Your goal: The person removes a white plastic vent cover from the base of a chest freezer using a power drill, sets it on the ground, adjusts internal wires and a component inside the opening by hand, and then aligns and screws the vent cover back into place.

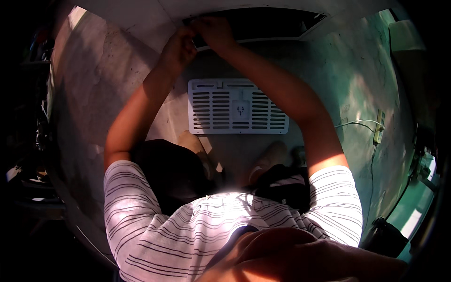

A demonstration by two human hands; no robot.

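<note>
- Two bare hands meet at the left end of a dark opening (263,24) in a pale cabinet (141,21) at the top of the view.
- Left hand (177,49): raised at the near edge of the opening, its fingers curled in; whether it grips anything cannot be told.
- Right hand (215,34): just beside the left one, reaching in from the right with its fingertips against the dark corner; shadow hides what they hold or touch, if anything.
- One white panel (239,104) lies on the floor (77,98), below the opening and between the two forearms as seen from above. Rows of slots run across it, with a small squarish plate (241,111) near its middle. Both hands are well apart from it, though the right forearm covers its upper right corner.
- Both feet (272,155) are near the panel's lower edge, partly in shade.
- Striped shirt (174,244) and dark trousers (171,171) fill much of the lower view, bright sun falling on the shirt.
- One power strip (379,126) sits on the floor at the right, a white cable (350,123) running from it toward the right arm.
</note>
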